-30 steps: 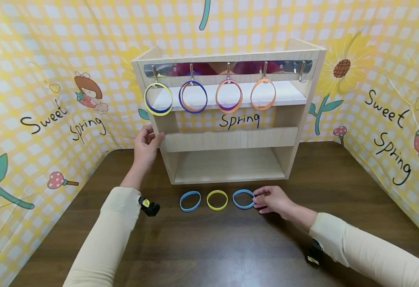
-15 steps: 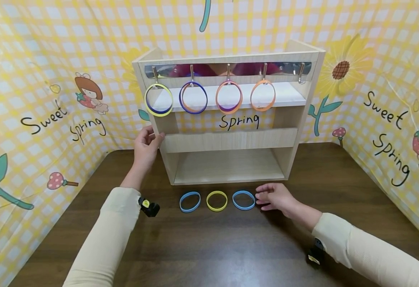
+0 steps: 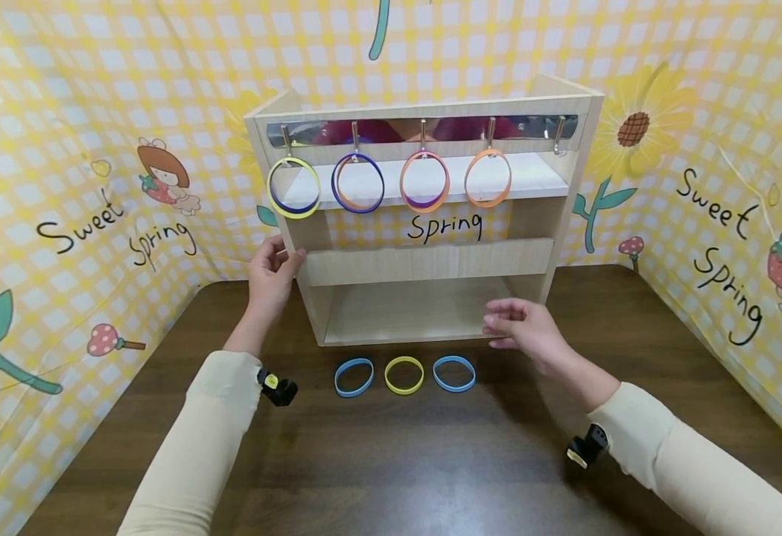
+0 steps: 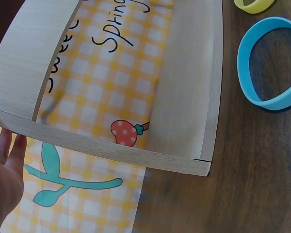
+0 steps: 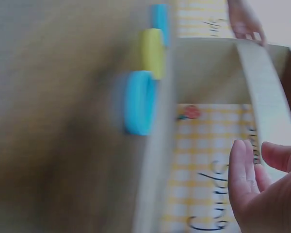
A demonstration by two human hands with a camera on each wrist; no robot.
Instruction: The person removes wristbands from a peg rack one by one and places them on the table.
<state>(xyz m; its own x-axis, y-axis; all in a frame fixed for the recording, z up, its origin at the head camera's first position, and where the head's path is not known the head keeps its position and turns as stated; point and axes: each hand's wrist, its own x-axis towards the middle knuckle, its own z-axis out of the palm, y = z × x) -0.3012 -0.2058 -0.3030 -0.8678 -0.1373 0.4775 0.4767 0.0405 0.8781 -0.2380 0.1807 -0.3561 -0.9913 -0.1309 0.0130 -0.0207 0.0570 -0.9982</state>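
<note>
My left hand (image 3: 272, 275) holds the left side panel of a wooden shelf (image 3: 431, 262), thumb at its front edge and fingers against the outer side. My right hand (image 3: 528, 333) is in the air in front of the shelf's lower right part, fingers loosely bent, holding nothing. Below it on the table lie a blue wristband (image 3: 454, 374), a yellow wristband (image 3: 404, 375) and another blue wristband (image 3: 354, 377), in a row. Wristbands hang from hooks above: yellow with dark blue (image 3: 294, 187), dark blue with orange (image 3: 358, 182), orange with purple (image 3: 424, 182), and orange (image 3: 488, 178).
A metal hook strip (image 3: 391, 131) runs along the shelf's top. Its rightmost hook (image 3: 559, 138) carries no band. The brown table (image 3: 391, 461) extends in front, and a yellow checked cloth (image 3: 404, 45) surrounds the back and sides.
My right hand has let go of the right blue wristband, drawn away from it and risen toward the shelf. The left hand has stayed at the side panel.
</note>
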